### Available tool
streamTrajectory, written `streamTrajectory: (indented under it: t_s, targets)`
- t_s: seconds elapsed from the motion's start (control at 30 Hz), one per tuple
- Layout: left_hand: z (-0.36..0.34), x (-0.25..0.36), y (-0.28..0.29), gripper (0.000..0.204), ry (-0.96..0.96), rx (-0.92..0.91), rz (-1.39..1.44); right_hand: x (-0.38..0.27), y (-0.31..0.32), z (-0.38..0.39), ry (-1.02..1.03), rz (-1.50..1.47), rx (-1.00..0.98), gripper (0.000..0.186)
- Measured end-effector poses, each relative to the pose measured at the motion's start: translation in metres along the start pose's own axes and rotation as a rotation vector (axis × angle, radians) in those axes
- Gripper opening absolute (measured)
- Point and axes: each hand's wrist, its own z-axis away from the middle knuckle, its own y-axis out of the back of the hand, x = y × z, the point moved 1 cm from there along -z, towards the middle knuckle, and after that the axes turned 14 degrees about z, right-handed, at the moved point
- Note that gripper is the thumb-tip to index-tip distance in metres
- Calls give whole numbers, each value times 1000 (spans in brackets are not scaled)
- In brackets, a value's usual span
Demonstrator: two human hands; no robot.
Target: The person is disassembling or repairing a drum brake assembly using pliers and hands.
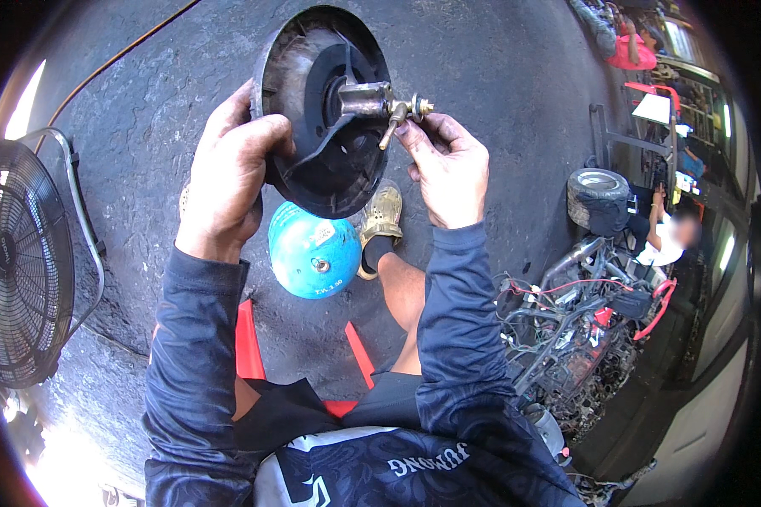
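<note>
A black, dish-shaped round part (317, 160) is raised in front of me, with a metal cylinder (362, 99) at its middle and a small valve fitting (404, 111) with a thin stem on the cylinder's end. My left hand (235, 177) grips the dish by its left rim, thumb over the front. My right hand (444, 169) has its fingertips closed at the valve fitting. Below the dish, a blue round object (311, 258) with a small central fitting lies beside my foot, partly hidden by the dish.
A large black fan (17, 262) stands at the left. At the right are a tire (596, 198), a heap of wiring and machine parts (566, 329), and a seated person (659, 237). Another person in pink (630, 51) is farther back. Red pieces (359, 355) are beneath my legs.
</note>
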Motion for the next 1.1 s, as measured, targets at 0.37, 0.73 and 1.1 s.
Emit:
streamTrajectory:
  t_s: [0.37, 0.73, 1.1]
  targets:
    - [2, 1, -3, 56, -7, -17, 8, 5, 2, -2, -36, -135, 6, 28]
    - [2, 1, -3, 48, -13, -32, -26, 6, 3, -2, -69, -107, -15, 29]
    - [2, 1, -1, 52, -5, -68, -28, 3, 1, -1, -2, -176, 21, 27]
